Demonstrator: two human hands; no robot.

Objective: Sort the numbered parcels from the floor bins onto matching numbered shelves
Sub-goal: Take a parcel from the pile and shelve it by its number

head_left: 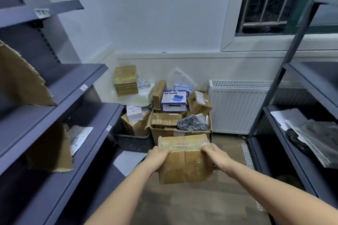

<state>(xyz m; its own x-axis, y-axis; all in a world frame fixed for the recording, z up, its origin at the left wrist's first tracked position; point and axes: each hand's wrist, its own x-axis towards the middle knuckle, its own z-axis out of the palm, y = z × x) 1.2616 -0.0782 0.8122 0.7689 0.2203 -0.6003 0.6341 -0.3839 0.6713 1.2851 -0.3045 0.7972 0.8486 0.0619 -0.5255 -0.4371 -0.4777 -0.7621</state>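
Hands, left hand (158,157) and right hand (214,157), grasping opposite sides of taped brown parcel (184,159) at lower centre; numbered shelves (87,86) stand nearest the left hand.

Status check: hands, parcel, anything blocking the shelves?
Left hand and right hand both grip the taped brown parcel, held above the floor. Parcel number not readable. Torn cardboard lies on left shelf 2.

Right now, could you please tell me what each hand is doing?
Left hand: grips the parcel by its left edge.
Right hand: grips the same parcel's right edge.
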